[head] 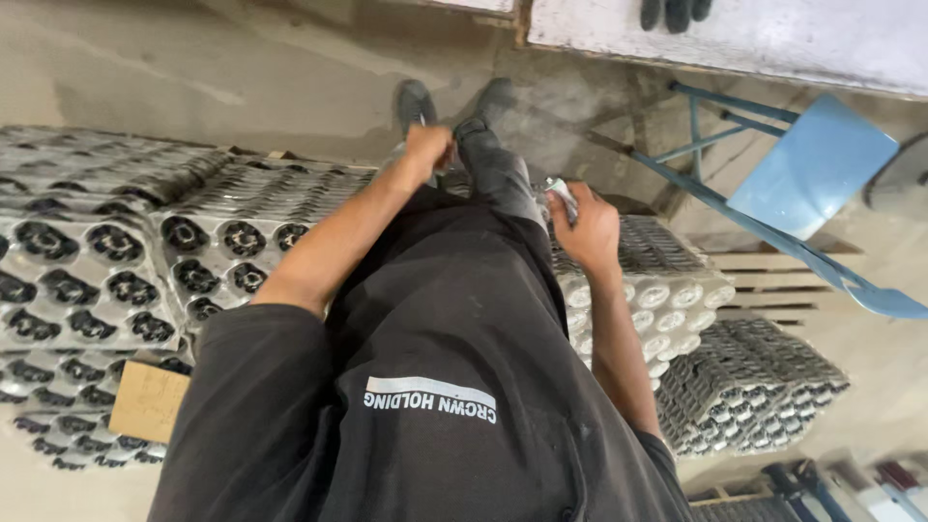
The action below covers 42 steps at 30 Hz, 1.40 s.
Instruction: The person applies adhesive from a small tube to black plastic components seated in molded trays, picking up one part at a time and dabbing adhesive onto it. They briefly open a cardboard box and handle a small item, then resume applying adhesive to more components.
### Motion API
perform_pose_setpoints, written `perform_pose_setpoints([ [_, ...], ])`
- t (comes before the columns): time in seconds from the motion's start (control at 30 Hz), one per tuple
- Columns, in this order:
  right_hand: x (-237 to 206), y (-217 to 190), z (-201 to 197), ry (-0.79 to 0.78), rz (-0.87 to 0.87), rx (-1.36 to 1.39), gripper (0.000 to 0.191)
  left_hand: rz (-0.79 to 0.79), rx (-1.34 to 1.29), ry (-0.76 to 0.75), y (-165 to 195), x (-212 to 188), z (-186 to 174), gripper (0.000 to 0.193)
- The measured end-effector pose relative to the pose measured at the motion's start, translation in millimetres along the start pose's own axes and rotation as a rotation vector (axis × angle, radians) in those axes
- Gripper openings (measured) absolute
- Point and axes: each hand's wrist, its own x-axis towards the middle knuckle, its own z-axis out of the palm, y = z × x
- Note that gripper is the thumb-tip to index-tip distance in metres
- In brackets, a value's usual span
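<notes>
I look down along my own black shirt and dark trousers to my shoes (416,101) on the concrete floor. My right hand (588,230) is closed around a small silvery metal part (559,188), held just over a stack of grey cast metal parts (667,280) at my right side. My left hand (426,147) is curled into a fist by my left knee, and I cannot see anything in it. It hovers at the edge of another stack of grey ring-shaped metal parts (208,256) on my left.
More rows of the same castings (77,280) fill the left, with a cardboard piece (147,401) on them. A lower pile (759,387) lies at right. A blue folding chair (812,169) leans near a white table (773,39) bearing a dark glove (674,12).
</notes>
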Motion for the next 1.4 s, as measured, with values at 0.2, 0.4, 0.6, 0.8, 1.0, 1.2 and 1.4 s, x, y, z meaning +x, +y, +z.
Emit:
perform_pose_setpoints([
  [0.2,-7,-14,11,0.052,0.068,0.1,0.026,-0.078,-0.295,-0.018,42,35,32,0.031],
  [0.4,-10,-30,12,0.126,0.134,0.218,0.026,0.197,-0.11,-0.004,19,11,35,0.022],
  [0.6,-7,-68,-26,0.306,0.028,0.363,0.02,0.263,-0.36,-0.427,-2,-48,38,0.018],
  [0.8,-16,-116,-84,0.416,-0.143,0.356,0.024,0.39,-0.511,-0.731,-9,-98,46,0.015],
  [1.0,-19,-130,-103,0.473,-0.097,0.341,0.027,0.485,-0.363,-0.822,-5,-105,45,0.019],
  [1.2,-24,-129,-108,0.555,-0.103,0.142,0.034,0.759,-0.114,-0.783,9,-110,50,0.016],
  [1.4,-26,-136,-109,0.645,-0.094,0.176,0.034,0.655,-0.206,-0.757,8,-113,57,0.014],
])
